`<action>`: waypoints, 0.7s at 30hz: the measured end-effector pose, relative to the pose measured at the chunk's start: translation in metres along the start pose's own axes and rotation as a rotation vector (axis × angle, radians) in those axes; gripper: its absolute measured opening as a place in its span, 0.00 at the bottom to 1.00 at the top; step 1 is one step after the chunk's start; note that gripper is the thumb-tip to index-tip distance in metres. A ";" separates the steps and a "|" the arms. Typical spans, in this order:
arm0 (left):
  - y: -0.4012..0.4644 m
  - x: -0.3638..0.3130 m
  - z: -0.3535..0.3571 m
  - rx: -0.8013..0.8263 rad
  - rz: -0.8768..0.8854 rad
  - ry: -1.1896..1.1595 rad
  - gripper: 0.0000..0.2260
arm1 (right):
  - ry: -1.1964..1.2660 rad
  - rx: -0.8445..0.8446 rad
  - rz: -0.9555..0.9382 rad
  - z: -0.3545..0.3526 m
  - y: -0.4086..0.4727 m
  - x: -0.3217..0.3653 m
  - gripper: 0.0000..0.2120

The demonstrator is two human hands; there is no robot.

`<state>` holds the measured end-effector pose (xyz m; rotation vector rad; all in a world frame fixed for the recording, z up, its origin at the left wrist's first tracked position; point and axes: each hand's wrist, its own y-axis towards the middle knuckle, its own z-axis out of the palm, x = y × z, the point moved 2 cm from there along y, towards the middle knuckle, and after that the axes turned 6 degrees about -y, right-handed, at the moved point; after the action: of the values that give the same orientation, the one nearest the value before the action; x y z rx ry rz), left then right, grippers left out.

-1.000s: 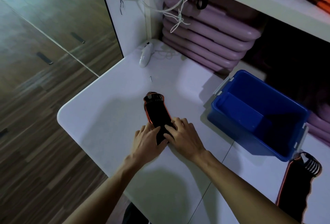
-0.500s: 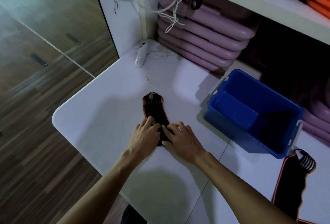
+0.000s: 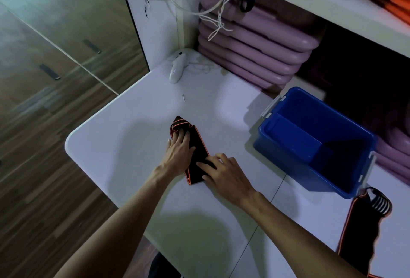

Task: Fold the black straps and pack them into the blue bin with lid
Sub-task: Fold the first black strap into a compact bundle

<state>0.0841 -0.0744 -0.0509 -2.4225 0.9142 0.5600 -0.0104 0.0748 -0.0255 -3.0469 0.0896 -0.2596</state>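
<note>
A black strap with orange edging (image 3: 198, 152) lies on the white table (image 3: 124, 142), its far end bunched up. My left hand (image 3: 179, 152) grips that far end with curled fingers. My right hand (image 3: 224, 170) presses flat on the near end, fingers spread. The blue bin (image 3: 315, 142) stands open to the right, with what looks like its blue lid leaning inside. A second black strap (image 3: 363, 231) with orange trim lies at the right edge, near the bin.
A white handheld device (image 3: 176, 70) with a cord and a small screw (image 3: 183, 97) lie at the table's far side. Purple mats (image 3: 255, 51) are stacked behind under a white shelf. White cords hang above. Wooden floor lies left of the table edge.
My left hand has slid forward along the strap to its far end, which now looks bunched and lifted. My right hand stays on the near end.
</note>
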 end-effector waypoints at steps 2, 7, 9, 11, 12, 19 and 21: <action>0.007 0.003 0.003 0.016 0.056 0.006 0.28 | -0.008 0.010 0.014 -0.001 0.001 0.003 0.21; 0.015 -0.006 -0.008 0.061 0.245 0.033 0.27 | -0.052 0.006 0.042 0.005 0.003 0.012 0.25; 0.008 -0.014 -0.019 -0.016 0.263 0.043 0.21 | -0.075 -0.023 0.052 0.008 0.004 0.013 0.24; -0.004 -0.017 -0.028 -0.147 0.260 0.027 0.17 | -0.080 -0.053 0.040 0.009 0.003 0.012 0.23; -0.012 -0.017 -0.031 -0.199 0.275 0.014 0.16 | -0.080 -0.062 0.030 0.009 0.003 0.011 0.23; -0.079 0.004 -0.013 -0.058 0.456 -0.073 0.20 | 0.004 0.013 -0.050 0.001 0.015 0.000 0.21; -0.078 0.010 -0.008 -0.036 0.429 -0.068 0.24 | 0.023 0.055 -0.077 -0.003 0.021 -0.004 0.21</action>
<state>0.1468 -0.0330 -0.0272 -2.2261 1.4158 0.8099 -0.0163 0.0543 -0.0250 -2.9967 -0.0323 -0.2970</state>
